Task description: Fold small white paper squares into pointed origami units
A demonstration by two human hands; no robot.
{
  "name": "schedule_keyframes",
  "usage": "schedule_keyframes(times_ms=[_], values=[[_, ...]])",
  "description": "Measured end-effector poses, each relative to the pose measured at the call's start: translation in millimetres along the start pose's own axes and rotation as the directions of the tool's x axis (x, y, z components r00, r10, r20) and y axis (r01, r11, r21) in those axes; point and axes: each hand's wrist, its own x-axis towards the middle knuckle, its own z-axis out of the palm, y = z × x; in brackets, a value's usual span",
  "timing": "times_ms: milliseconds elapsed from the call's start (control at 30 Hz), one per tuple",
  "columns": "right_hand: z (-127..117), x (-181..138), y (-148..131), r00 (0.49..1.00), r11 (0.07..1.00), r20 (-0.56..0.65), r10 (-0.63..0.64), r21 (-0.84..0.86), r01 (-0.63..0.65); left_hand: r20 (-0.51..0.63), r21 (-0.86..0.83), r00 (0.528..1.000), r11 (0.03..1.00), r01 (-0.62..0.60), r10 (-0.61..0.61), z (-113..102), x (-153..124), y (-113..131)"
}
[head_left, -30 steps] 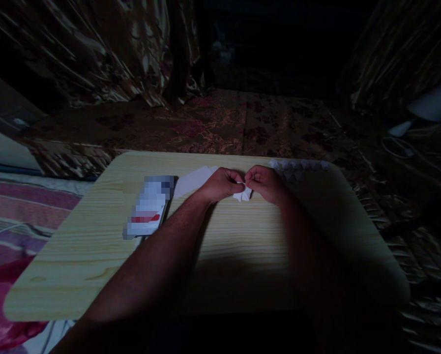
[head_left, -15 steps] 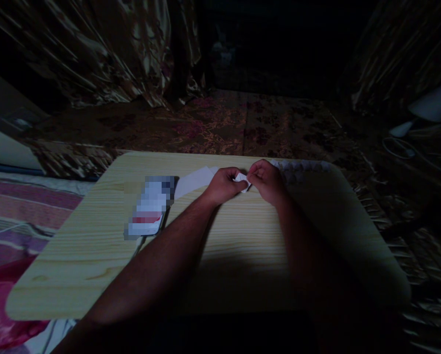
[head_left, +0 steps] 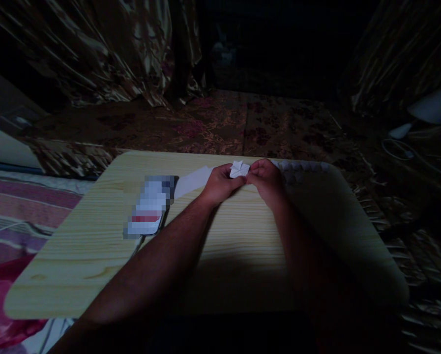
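Observation:
A small piece of folded white paper (head_left: 239, 169) with visible creases and flaps is held between my two hands above the far part of the wooden table (head_left: 242, 236). My left hand (head_left: 219, 185) grips its left and lower side, thumb along the near edge. At its right edge, the fingertips of my right hand (head_left: 266, 178) pinch the paper; some of those fingers are curled out of sight. Sheets of white paper (head_left: 192, 181) lie flat just left of my left hand. Beyond my right hand are several small folded white pieces (head_left: 297, 167) in rows, dim in shadow.
A phone (head_left: 150, 204), its screen blurred out, lies on the table's left part with a cable at its lower end. Striped bedding (head_left: 32, 206) is at the left. A white lamp-like object (head_left: 434, 104) and a cable stand at the right. Patterned curtains (head_left: 150, 49) hang behind.
The folded paper has turned in my hands and now shows more of its creased face and pointed flaps. Both hands have shifted slightly around it.

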Motion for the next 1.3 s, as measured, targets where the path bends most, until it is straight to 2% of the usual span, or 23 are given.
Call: schedule_keyframes(times_ms=[200,367,700,1000,1300], values=[[7.1,-2.1,-1.7,0.998,0.998,-0.048,0.032,0.062,-0.029,-0.063,0.006,0.998,1.0,0.025,-0.025,-0.9,1.0,-0.6],[10.9,-2.7,0.2,0.997,0.995,-0.073,0.023,0.098,-0.016,-0.05,-0.08,0.998,0.997,0.02,-0.024,-1.9,2.3,-4.7],[13.6,-5.5,-1.1,0.996,0.996,-0.089,0.021,0.085,-0.013,-0.051,-0.15,0.997,0.987,0.05,-0.058,-1.1,2.4,-6.2],[15.6,-5.2,1.1,0.998,0.993,-0.068,0.004,0.114,0.004,-0.058,-0.244,0.994,0.967,0.075,-0.092,-1.0,4.0,-7.3],[13.2,-3.7,3.5,0.999,0.998,-0.033,-0.015,0.056,0.017,-0.06,-0.294,0.994,0.953,0.067,-0.089,-1.9,5.1,-8.6]])
